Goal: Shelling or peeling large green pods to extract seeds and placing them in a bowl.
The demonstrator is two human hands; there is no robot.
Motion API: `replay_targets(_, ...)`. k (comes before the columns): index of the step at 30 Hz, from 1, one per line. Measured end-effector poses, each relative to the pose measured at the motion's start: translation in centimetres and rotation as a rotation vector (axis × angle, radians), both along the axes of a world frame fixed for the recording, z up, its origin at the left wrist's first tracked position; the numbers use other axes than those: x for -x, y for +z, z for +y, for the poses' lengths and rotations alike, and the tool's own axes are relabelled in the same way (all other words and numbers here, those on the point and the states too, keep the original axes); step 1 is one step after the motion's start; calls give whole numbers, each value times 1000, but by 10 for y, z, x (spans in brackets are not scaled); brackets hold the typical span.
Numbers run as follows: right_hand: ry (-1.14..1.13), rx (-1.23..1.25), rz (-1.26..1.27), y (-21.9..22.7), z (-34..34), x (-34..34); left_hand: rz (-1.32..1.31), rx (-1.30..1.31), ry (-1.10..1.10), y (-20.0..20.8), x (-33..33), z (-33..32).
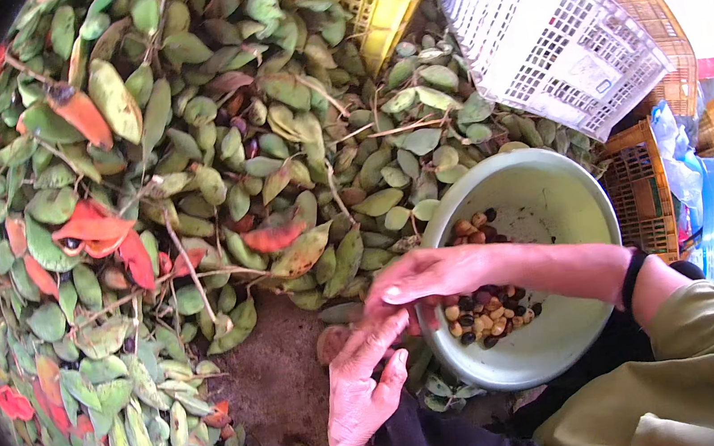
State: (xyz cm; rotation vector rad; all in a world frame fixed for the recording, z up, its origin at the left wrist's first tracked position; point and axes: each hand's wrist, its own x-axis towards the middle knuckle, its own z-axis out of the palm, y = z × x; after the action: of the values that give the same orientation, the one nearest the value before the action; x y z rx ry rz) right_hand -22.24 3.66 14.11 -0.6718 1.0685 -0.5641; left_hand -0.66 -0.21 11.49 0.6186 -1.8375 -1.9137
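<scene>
Two bare hands come together at the left rim of your round pale-green plastic bowl (562, 340): your right hand (423, 276), its forearm crossing above the bowl, and your left hand (366, 393), lower and outside it. Your right fingers lie close together; your left thumb stands apart from its fingers. Whether either hand grips anything cannot be told, since the fingertips overlap. Small rounded cream-and-dark seeds (491, 318) lie in the bowl's left part, some beside the forearm. The bowl appears set close for a short reach, as do the oval green pods (116, 101) heaped beyond your hands.
</scene>
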Motion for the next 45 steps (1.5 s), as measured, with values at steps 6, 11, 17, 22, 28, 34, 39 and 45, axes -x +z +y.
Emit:
replay_targets(6, 649, 259, 490, 29, 25, 85, -376, 536, 415, -61, -14, -47)
replay_targets(11, 431, 703, 781, 18, -22, 53, -651, 926, 282, -102, 19, -81)
replay_targets(17, 485, 872, 1123, -50, -70, -10, -445, 657, 349, -105, 17, -94)
replay_targets(22, 405, 856, 1217, -101, -71, -29, -292, 598, 464, -96, 8, -77)
replay_targets(28, 106, 841, 692, -57, -44, -31, 25, -96, 695, -44, -6, -32)
replay_targets(34, 36, 881, 857, -3, 31, -13, 98, -564, 232, -15, 0, -7)
replay_targets(39, -327, 45, 369, 5, 82, 12, -86, -102, -4, -19, 39, 12)
replay_targets(45, -12, 207, 916, -2, 95, 12, -20, 254, 50, -13, 78, 13)
